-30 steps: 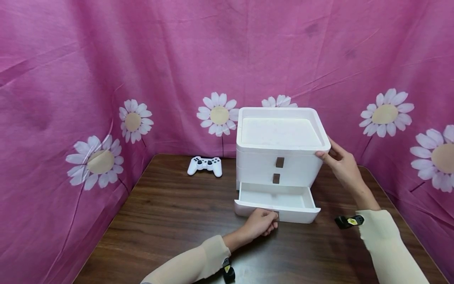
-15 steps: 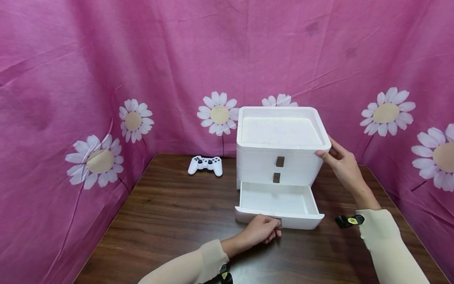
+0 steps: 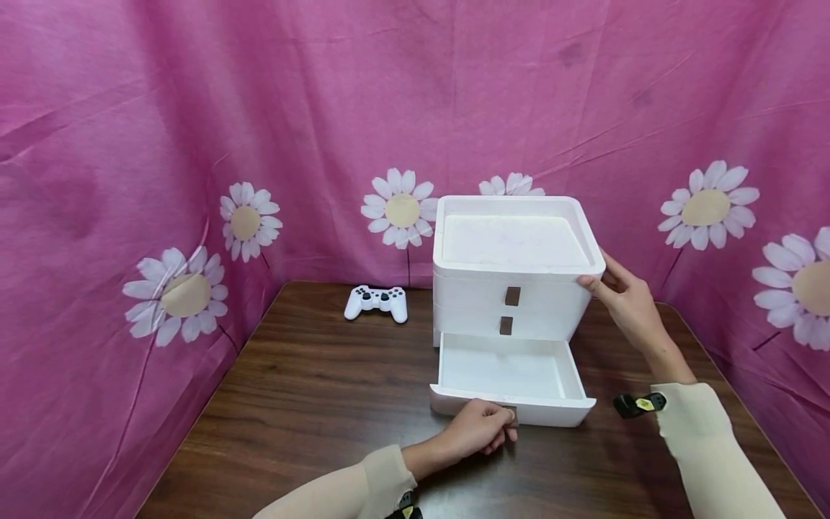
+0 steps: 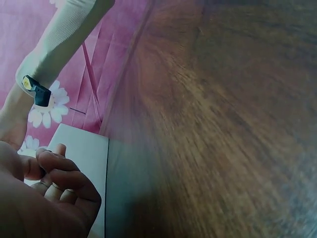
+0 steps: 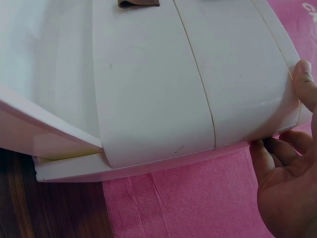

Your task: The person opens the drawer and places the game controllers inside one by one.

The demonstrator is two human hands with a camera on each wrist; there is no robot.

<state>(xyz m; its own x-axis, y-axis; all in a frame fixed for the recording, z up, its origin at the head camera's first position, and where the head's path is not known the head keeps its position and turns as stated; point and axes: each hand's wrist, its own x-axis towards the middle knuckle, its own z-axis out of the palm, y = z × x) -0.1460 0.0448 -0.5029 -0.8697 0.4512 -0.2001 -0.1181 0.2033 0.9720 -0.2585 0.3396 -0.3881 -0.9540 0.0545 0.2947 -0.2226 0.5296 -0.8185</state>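
A white drawer unit (image 3: 470, 306) with a shallow tray top stands on the table. Its bottom drawer (image 3: 509, 367) is pulled out and nothing lies inside. My left hand (image 3: 473, 430) pinches the brown pull tab (image 3: 514, 414) on that drawer's front, its fingers curled. In the left wrist view the left hand (image 4: 54, 193) hides the tab. At the unit's upper right corner my right hand (image 3: 625, 306) grips the side, thumb on the front edge. The right wrist view shows the right hand's fingers (image 5: 265, 161) against the side wall. The two upper drawers are closed.
A white game controller (image 3: 375, 303) lies at the back of the brown wooden table (image 3: 305, 375), left of the unit. Pink cloth (image 3: 311, 130) with daisies hangs behind and on both sides. A black wrist camera (image 3: 635, 405) sits at the right cuff.
The bottom drawer has slid further out toward me, with my left hand pulling its tab. My right hand stays on the unit's corner, and the controller has not moved.
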